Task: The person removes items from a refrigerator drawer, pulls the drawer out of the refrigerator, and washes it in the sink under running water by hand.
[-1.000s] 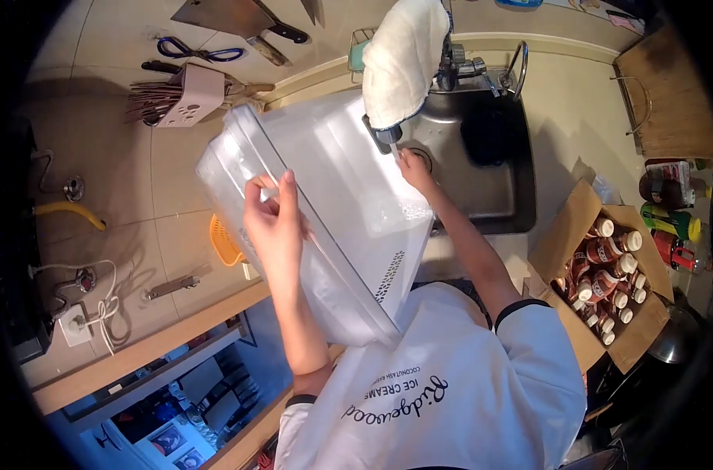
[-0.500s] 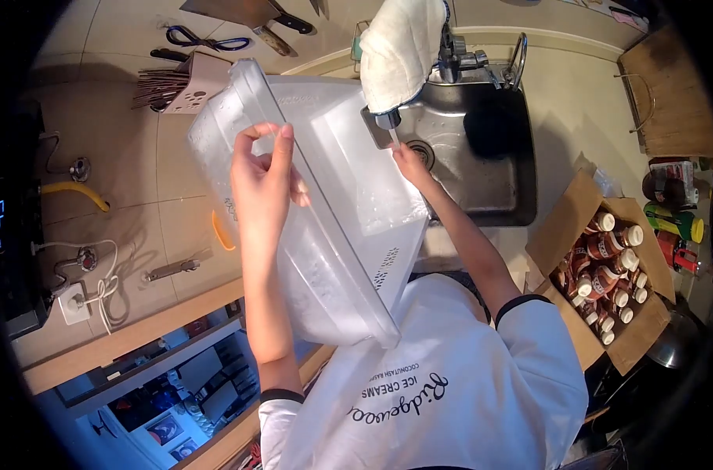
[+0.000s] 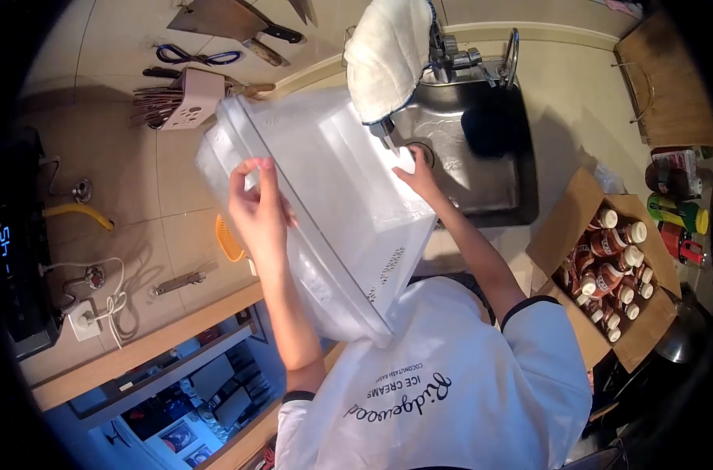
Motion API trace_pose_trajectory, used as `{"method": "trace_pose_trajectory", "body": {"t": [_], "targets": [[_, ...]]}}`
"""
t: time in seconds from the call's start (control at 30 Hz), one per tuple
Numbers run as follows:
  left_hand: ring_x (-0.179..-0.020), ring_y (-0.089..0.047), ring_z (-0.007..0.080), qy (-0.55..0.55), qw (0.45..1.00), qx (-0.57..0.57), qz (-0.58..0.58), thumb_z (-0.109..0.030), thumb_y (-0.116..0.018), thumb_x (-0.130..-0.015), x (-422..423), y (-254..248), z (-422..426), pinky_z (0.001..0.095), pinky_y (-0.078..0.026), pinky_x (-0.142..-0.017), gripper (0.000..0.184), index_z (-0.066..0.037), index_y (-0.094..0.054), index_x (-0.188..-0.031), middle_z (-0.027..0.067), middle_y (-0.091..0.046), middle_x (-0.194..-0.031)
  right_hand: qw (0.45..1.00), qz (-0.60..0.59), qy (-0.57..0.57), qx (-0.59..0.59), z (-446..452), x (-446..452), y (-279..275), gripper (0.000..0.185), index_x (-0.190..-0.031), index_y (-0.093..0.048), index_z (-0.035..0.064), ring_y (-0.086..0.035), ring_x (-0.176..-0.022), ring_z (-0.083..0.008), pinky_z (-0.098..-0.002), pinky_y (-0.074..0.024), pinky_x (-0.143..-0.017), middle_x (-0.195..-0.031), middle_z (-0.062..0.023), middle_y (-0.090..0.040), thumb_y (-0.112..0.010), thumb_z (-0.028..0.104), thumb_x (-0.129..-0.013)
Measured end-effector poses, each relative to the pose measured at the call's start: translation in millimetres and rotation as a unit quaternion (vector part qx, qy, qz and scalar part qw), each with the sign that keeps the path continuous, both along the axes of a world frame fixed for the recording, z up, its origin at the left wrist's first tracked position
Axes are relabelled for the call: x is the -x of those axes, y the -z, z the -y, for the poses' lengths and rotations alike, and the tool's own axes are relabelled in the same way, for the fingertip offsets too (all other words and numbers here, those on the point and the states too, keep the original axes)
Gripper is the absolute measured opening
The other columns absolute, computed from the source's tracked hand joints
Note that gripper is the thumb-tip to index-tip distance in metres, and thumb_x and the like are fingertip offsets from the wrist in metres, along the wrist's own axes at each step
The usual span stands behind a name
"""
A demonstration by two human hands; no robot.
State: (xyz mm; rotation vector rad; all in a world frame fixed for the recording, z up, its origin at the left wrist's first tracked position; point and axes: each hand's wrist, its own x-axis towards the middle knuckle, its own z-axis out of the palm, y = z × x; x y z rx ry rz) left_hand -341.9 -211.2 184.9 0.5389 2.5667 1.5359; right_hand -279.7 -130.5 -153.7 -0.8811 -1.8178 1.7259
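A large translucent plastic bin (image 3: 333, 180) is tilted over the counter, one end over the edge of the sink (image 3: 481, 184). My left hand (image 3: 262, 204) grips the bin's upper left rim, thumb and fingers pinched on it. Just below the faucet spout (image 3: 384, 129), my right hand (image 3: 420, 174) has its thumb and fingers apart and holds nothing that I can see. A white cloth (image 3: 388, 59) wraps the faucet. Wet patches shine on the inside of the bin near my right hand.
An open cardboard box (image 3: 560, 227) of brown bottles stands right of the sink. Left are a utensil holder (image 3: 196, 98), an orange basket (image 3: 229, 239) and a socket (image 3: 84, 319). Knives (image 3: 223, 19) and scissors (image 3: 197, 55) lie beyond; a wooden board (image 3: 669, 86) is far right.
The bin's rim first rose, then dropped back with my left hand. My right hand's fingers have spread apart beneath the spout, and the cloth-wrapped faucet has shifted slightly left.
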Motion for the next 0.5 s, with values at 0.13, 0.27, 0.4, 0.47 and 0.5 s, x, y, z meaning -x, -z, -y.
{"method": "trace_pose_trajectory", "body": {"t": [0.13, 0.27, 0.4, 0.47, 0.5], "targets": [[-0.029, -0.03, 0.0031, -0.016, 1.0, -0.012, -0.006, -0.029, -0.055, -0.078, 3, 8, 11, 0.0176, -0.022, -0.025, 0.027, -0.004, -0.047, -0.081, -0.0039, -0.035, -0.04, 0.995, 0.068, 0.02, -0.07, -7, -2, -20, 0.05, -0.108, -0.038, 0.0043, -0.046, -0.093, -0.0362, -0.0382, -0.0374, -0.077, -0.098, -0.0203, -0.049, -0.061, 0.028, -0.07], [-0.028, -0.033, 0.005, -0.002, 0.999, -0.041, 0.012, -0.025, -0.052, -0.08, 7, 18, 22, 0.0184, -0.024, -0.026, 0.023, -0.005, -0.042, -0.085, -0.0021, -0.037, -0.039, 0.99, 0.097, 0.011, -0.106, -27, 11, 3, 0.03, -0.099, -0.044, 0.0064, -0.051, -0.079, -0.0382, -0.0406, -0.0412, -0.064, -0.085, -0.0195, -0.055, -0.05, 0.027, -0.079], [-0.028, -0.034, 0.0055, -0.023, 0.997, -0.062, 0.039, -0.025, -0.052, -0.08, 4, 28, 24, 0.0183, -0.025, -0.026, 0.023, -0.006, -0.041, -0.084, -0.0019, -0.036, -0.039, 0.99, 0.104, 0.032, -0.094, -37, 10, -20, 0.021, -0.093, -0.046, 0.0034, -0.051, -0.077, -0.0372, -0.0402, -0.041, -0.064, -0.082, -0.0189, -0.055, -0.043, 0.022, -0.083], [-0.028, -0.035, 0.0058, -0.027, 0.997, -0.054, 0.043, -0.025, -0.052, -0.08, 2, 33, 27, 0.0183, -0.026, -0.026, 0.022, -0.006, -0.041, -0.084, -0.0017, -0.037, -0.039, 0.989, 0.033, 0.068, -0.125, -40, 15, 2, 0.02, -0.09, -0.046, 0.0021, -0.05, -0.078, -0.0364, -0.0402, -0.0405, -0.065, -0.082, -0.0182, -0.054, -0.043, 0.02, -0.082], [-0.028, -0.035, 0.006, -0.029, 0.997, -0.046, 0.046, -0.025, -0.051, -0.08, 0, 35, 29, 0.0182, -0.026, -0.027, 0.022, -0.006, -0.04, -0.084, -0.0016, -0.037, -0.039, 0.982, -0.037, 0.105, -0.155, -43, 16, -3, 0.019, -0.088, -0.046, 0.0008, -0.05, -0.078, -0.0356, -0.0402, -0.04, -0.066, -0.082, -0.0175, -0.053, -0.043, 0.019, -0.082]]}}
